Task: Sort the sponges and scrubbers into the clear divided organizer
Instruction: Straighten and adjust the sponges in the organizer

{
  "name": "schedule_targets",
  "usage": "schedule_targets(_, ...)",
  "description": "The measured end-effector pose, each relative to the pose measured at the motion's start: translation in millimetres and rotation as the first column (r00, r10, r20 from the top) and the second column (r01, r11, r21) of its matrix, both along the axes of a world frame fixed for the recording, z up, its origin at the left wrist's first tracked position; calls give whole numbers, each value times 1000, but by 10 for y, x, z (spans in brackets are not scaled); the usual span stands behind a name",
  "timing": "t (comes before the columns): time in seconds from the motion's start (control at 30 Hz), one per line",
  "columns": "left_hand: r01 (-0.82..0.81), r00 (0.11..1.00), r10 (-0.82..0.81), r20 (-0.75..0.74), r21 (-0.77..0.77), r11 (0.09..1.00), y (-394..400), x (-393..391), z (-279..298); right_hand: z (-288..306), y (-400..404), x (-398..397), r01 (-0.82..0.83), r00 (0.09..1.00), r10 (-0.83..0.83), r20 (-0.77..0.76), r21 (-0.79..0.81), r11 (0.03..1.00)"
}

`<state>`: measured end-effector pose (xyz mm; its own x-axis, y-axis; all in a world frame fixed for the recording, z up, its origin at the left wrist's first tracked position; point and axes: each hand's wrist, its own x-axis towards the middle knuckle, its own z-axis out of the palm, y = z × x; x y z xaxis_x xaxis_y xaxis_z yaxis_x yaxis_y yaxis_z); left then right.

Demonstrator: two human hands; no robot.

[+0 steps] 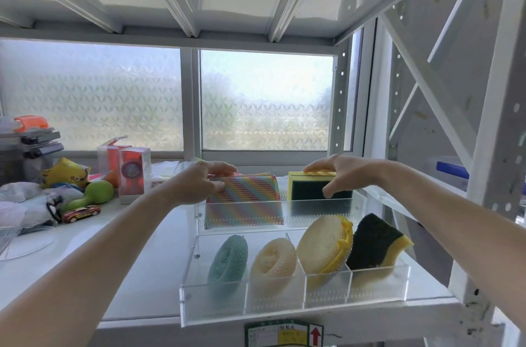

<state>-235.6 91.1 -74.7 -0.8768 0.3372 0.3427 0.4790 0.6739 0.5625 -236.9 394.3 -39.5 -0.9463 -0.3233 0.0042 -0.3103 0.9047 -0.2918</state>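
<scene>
Left hand (199, 186) pinches the rainbow scrubber (244, 201); right hand (338, 173) grips the yellow-green sponge (310, 186) in the organizer (284, 301)

Toy car (82, 213), green maraca (95, 194)

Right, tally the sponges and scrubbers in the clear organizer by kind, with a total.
Round mesh scrubbers: 3, teal, cream, yellow-edged
Yellow-and-green sponges: 2, front right, back right under the right hand
Rainbow striped pad: 1, held by the left hand
Total: 6
</scene>
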Motion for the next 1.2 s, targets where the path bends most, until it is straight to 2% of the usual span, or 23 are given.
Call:
schedule_targets(0.17, -8, 1000, 7, -23, -28, 1000, -20, 7, -1, -11, 8, 3, -2, 1000, 2, -1, 11, 1000)
schedule_targets(0.4, 1, 1000, -1, -3, 20, 1000, -9, 25, 9, 12, 10, -2, -16, 1000, 16, 5, -4, 1000)
schedule_targets(1.2, -13, 1000, 13, 9, 23, 1000, -67, 26, -26, -21, -5, 8, -4, 1000, 4, -10, 22, 1000)
